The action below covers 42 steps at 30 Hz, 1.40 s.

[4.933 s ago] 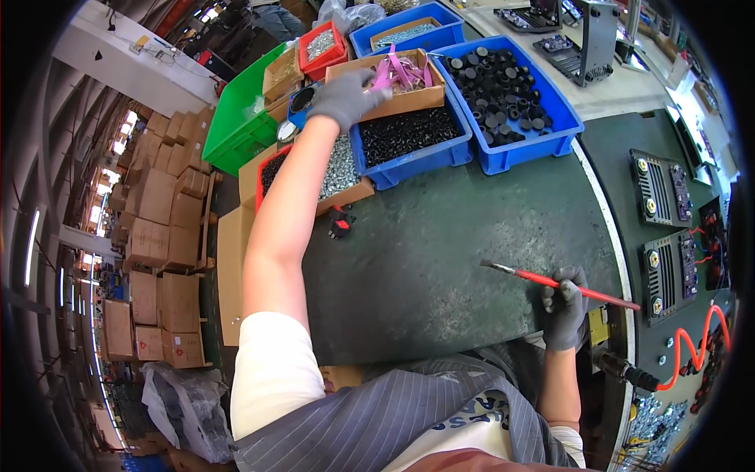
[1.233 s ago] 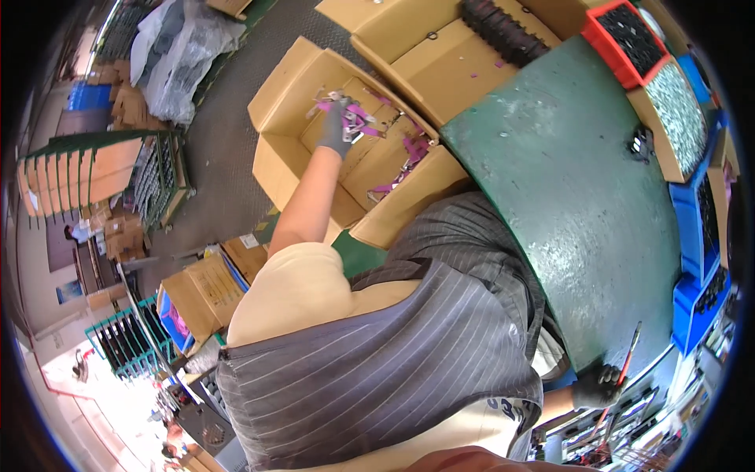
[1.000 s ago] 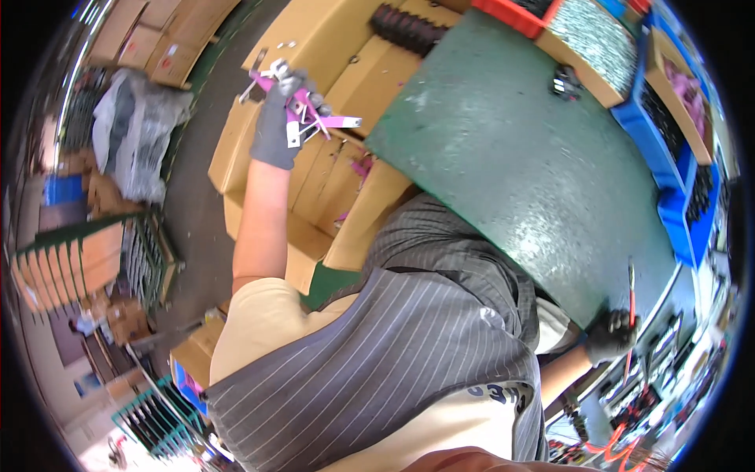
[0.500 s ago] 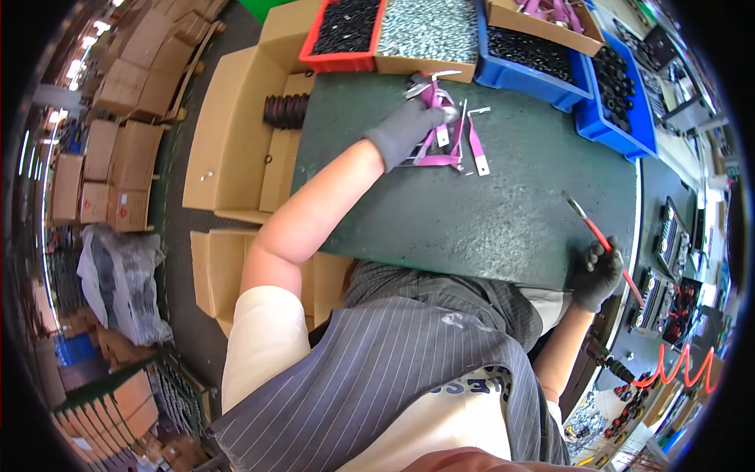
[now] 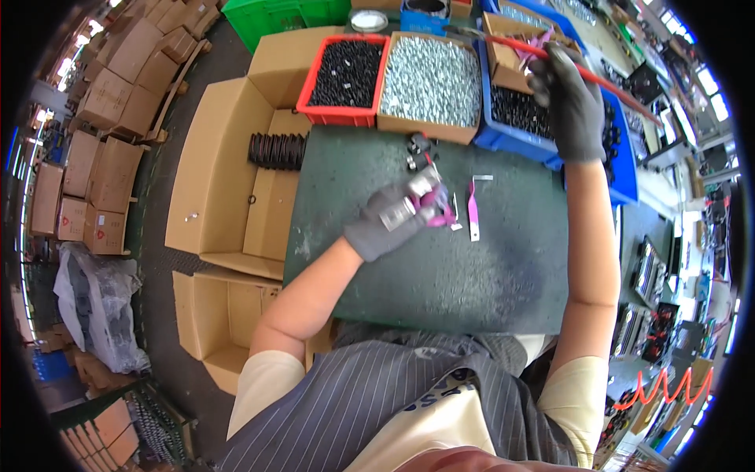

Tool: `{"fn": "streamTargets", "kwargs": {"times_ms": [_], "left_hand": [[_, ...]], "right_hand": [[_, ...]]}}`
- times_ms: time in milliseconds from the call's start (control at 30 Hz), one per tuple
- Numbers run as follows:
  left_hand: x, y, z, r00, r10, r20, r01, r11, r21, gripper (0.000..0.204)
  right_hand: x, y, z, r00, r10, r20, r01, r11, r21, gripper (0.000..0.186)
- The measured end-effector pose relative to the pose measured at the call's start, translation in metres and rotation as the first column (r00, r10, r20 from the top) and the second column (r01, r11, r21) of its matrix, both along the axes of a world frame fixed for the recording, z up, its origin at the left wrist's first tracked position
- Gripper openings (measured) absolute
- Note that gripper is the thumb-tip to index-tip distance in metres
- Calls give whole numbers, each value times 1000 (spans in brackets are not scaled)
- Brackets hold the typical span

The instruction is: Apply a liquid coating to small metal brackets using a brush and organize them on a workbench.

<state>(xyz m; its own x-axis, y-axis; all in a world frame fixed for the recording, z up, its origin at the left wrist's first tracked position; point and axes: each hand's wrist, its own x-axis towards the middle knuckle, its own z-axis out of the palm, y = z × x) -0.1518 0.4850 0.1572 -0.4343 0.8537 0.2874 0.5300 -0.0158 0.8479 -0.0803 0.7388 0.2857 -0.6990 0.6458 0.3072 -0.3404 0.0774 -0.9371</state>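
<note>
Holds a bunch of purple and silver strips (image 5: 440, 214) in the left hand (image 5: 387, 219), with fingers bent around it, over the middle of the green surface (image 5: 377, 293); too blurred to count. Compared with half a second ago, has drawn that hand slightly nearer the body, leaving the small black switch (image 5: 421, 149) in clearer view. Shows a loose purple strip (image 5: 473, 211) lying on the surface as before, just right of the bunch. Keeps the right hand (image 5: 576, 104) clamped on the red-handled brush (image 5: 511, 44), but now raised from the surface's right edge to the far containers, in front of the blue bin (image 5: 492, 135) and near the cardboard box of purple pieces (image 5: 503, 71); cannot tell whether touching either. Points the brush tip leftward. Has both hands well apart.
</note>
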Motion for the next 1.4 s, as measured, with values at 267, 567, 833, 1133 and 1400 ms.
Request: {"fn": "streamTargets", "kwargs": {"times_ms": [267, 567, 833, 1133, 1400], "left_hand": [[9, -2, 21, 998, 3, 62, -13, 984, 175, 16], [7, -16, 22, 749, -50, 661, -146, 960, 238, 21], [7, -19, 30, 824, 17, 566, -168, 962, 216, 21], [-4, -30, 43, 947, 207, 246, -231, 970, 74, 37], [5, -25, 60, 982, 169, -82, -153, 973, 175, 30]], "right_hand": [[-168, 70, 2, 935, -296, 196, 258, 946, 199, 27], [-233, 87, -32, 865, -257, 431, 346, 927, -141, 27], [-208, 107, -24, 945, -216, 243, 301, 866, -399, 24], [-47, 13, -3, 960, 254, -119, -280, 845, -457, 12], [88, -83, 10, 999, 24, -33, -24, 1000, -8, 35]]}}
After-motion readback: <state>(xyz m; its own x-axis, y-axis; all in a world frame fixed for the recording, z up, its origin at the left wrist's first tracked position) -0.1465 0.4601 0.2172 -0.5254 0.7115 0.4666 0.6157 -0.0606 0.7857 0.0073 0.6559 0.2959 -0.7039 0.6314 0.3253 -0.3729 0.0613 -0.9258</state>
